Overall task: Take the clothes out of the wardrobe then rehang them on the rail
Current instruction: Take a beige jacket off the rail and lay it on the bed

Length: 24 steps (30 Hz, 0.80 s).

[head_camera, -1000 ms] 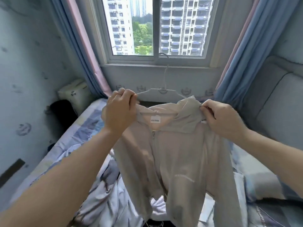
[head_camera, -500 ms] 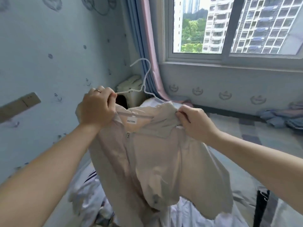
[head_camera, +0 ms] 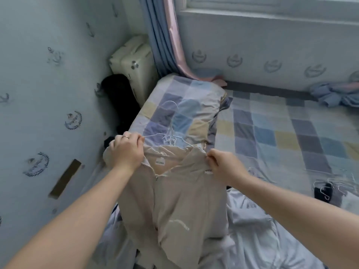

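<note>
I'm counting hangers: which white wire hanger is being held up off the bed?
The white wire hanger inside the beige zip jacket, gripped by the left hand; the other hangers lie on the bed.

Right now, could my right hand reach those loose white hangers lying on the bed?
Probably yes, if it lets go first. The right hand pinches the shoulder of the beige jacket; the loose hangers lie on the bed to its right, with only low bedding between.
</note>
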Motion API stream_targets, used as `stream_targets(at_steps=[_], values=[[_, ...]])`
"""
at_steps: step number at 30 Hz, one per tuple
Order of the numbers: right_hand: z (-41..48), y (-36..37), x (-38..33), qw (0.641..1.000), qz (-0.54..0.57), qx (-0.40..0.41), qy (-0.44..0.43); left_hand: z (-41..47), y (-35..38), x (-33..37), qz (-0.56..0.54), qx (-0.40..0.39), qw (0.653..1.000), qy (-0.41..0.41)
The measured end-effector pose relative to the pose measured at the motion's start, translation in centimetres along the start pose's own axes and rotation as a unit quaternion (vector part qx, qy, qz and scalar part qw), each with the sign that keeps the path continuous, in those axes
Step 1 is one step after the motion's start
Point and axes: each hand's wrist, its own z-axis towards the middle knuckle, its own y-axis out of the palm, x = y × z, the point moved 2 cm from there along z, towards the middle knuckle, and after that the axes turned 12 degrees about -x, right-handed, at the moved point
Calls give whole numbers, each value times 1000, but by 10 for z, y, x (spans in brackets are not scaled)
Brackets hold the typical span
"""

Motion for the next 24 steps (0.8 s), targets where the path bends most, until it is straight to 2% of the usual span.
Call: stream_targets(at_steps=[6, 13, 19, 22, 24], values=[[61, 89, 63, 993, -18, -65, 95, 37, 131, -20, 19, -89, 996, -15], [132, 160, 132, 981, -9, -112, 155, 76, 245, -40, 3, -161, 986, -32], [185, 196, 165, 968, 52, -110, 221, 108, 306, -44, -20, -191, 979, -62], [196, 203, 167, 959, 119, -101, 237, 110, 315, -47, -16, -193, 976, -96], [191, 201, 164, 961, 106, -113, 228, 102, 312, -48, -17, -197, 973, -114]])
